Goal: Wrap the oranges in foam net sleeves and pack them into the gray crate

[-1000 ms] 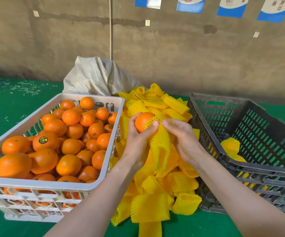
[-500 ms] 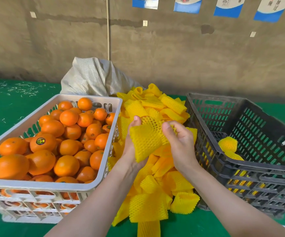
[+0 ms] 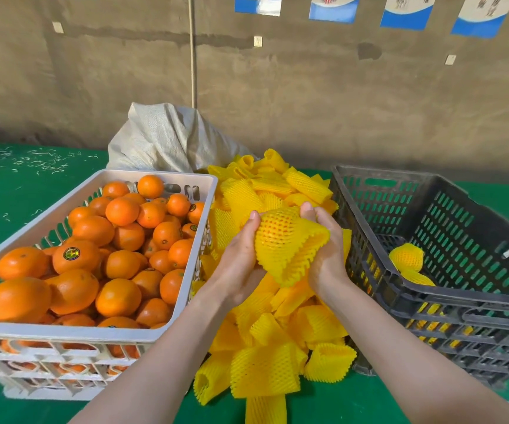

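Head view: above the sleeve pile [image 3: 265, 371], an orange [image 3: 277, 231] in its foam net sleeve [image 3: 289, 264] is gripped by the left hand [image 3: 237, 264] and right hand [image 3: 326, 255], seemingly so the net is pulled snug.

Head-worn, forward and down, apparently close

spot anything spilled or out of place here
White shreds litter the mat at far left. Loose sleeves lie heaped between the white crate and gray crate, one trailing toward the near edge. Nothing looks damaged.
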Demonstrator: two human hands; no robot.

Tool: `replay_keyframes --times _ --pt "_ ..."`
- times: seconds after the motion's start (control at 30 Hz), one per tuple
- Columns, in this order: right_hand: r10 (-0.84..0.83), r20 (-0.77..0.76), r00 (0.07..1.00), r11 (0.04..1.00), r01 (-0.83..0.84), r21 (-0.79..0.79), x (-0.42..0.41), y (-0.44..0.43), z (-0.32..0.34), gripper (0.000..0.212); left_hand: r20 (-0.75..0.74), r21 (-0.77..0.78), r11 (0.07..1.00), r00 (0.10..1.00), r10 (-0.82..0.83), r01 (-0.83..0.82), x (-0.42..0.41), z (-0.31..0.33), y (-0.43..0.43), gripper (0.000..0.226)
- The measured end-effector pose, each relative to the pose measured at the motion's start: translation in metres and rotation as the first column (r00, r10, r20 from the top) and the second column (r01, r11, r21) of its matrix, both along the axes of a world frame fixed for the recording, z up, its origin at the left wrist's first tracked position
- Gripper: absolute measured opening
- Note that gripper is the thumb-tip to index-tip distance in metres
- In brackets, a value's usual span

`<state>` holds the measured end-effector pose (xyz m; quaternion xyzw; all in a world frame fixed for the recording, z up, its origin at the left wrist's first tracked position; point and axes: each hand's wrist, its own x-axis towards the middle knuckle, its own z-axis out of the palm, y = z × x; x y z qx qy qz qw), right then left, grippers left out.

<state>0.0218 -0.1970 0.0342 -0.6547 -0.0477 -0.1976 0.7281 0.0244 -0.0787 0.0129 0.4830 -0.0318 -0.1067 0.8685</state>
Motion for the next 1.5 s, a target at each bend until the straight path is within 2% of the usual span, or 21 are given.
replay_keyframes --times 0.1,0.2,0.27,0.33,0.47,0.53,0.57,0.63,0.7,0.83,0.9,0.93,0.97,1.03,1.07,1.13,1.2,1.27,1.33,1.4,1.5 --pt "0.103 -0.177 0.979 0.978 -0.067 0.199 0.004 0.004 -0.003 0.027 -0.046 0.015 1.0 0.999 0.011 -0.01 -0.003 0.002 -0.002 0.055" --pt "0.181 -0.358 0.916 0.937 -0.05 0.346 0.005 0.009 -0.006 0.02 0.078 0.133 0.973 0.981 0.177 -0.187 -0.001 0.0 -0.009 0.039" --pt "0.228 -0.358 0.905 0.91 -0.067 0.409 0.003 0.011 -0.011 0.031 0.277 0.221 0.9 0.909 0.312 -0.376 -0.004 0.001 -0.012 0.04" --pt "0.249 -0.338 0.908 0.895 -0.082 0.439 0.002 0.011 -0.015 0.039 0.411 0.261 0.822 0.829 0.379 -0.505 -0.007 0.002 -0.015 0.043" --pt "0.326 -0.335 0.884 0.841 -0.109 0.53 0.004 0.007 -0.008 0.055 0.539 0.264 0.69 0.696 0.473 -0.674 -0.01 0.005 -0.024 0.036" --pt "0.304 -0.333 0.892 0.848 -0.094 0.521 0.004 0.006 -0.006 0.066 0.589 0.271 0.615 0.632 0.503 -0.741 -0.009 0.009 -0.023 0.031" --pt "0.269 -0.338 0.902 0.868 -0.075 0.491 0.003 0.005 -0.007 0.063 0.574 0.273 0.62 0.642 0.508 -0.736 -0.008 0.011 -0.023 0.034" --pt "0.203 -0.365 0.909 0.896 -0.022 0.444 0.005 0.003 -0.014 0.041 0.468 0.249 0.7 0.716 0.518 -0.669 -0.007 0.014 -0.022 0.047" --pt "0.147 -0.394 0.907 0.901 0.042 0.432 0.006 0.003 -0.018 0.022 0.346 0.202 0.755 0.767 0.541 -0.624 -0.008 0.016 -0.024 0.048" --pt "0.139 -0.374 0.917 0.864 0.072 0.498 0.009 -0.001 -0.017 0.03 0.124 0.071 0.84 0.841 0.527 -0.537 -0.009 0.015 -0.025 0.048" --pt "0.158 -0.368 0.916 0.833 0.076 0.547 0.01 -0.006 -0.015 0.035 0.102 -0.031 0.902 0.896 0.431 -0.431 -0.005 0.01 -0.019 0.037" --pt "0.169 -0.368 0.914 0.832 0.067 0.55 0.01 -0.007 -0.013 0.029 0.119 -0.032 0.928 0.92 0.373 -0.372 -0.003 0.007 -0.017 0.035" --pt "0.187 -0.37 0.91 0.83 0.056 0.556 0.009 -0.007 -0.011 0.024 0.137 -0.009 0.947 0.938 0.319 -0.321 -0.004 0.005 -0.015 0.035" --pt "0.248 -0.36 0.899 0.798 0.021 0.602 0.008 -0.007 -0.008 0.033 0.152 0.088 0.954 0.95 0.271 -0.286 -0.005 0.001 -0.016 0.042" --pt "0.275 -0.361 0.891 0.782 0.011 0.623 0.008 -0.006 -0.008 0.037 0.163 0.155 0.94 0.947 0.278 -0.303 -0.005 0.0 -0.017 0.047" --pt "0.332 -0.371 0.867 0.758 -0.011 0.652 0.006 -0.003 -0.007 0.028 0.207 0.258 0.895 0.925 0.318 -0.365 -0.004 0.0 -0.017 0.05" --pt "0.36 -0.379 0.852 0.748 -0.022 0.663 0.0 -0.001 -0.005 0.019 0.24 0.267 0.895 0.924 0.298 -0.358 -0.003 0.004 -0.017 0.051" --pt "0.384 -0.356 0.852 0.745 -0.058 0.665 -0.002 -0.004 -0.008 0.027 0.23 0.226 0.924 0.939 0.256 -0.307 -0.002 0.007 -0.016 0.05" --pt "0.394 -0.312 0.864 0.769 -0.125 0.627 -0.003 -0.006 -0.008 0.043 0.164 0.183 0.944 0.956 0.245 -0.274 0.0 0.01 -0.012 0.046" --pt "0.397 -0.314 0.863 0.819 -0.178 0.546 -0.005 -0.005 -0.008 0.047 0.037 0.2 0.941 0.962 0.27 -0.272 0.006 0.013 -0.007 0.044" --pt "0.344 -0.344 0.874 0.904 -0.21 0.372 -0.007 0.001 -0.011 0.041 0.001 0.402 0.881 0.962 0.273 -0.25 0.007 0.012 -0.004 0.045"
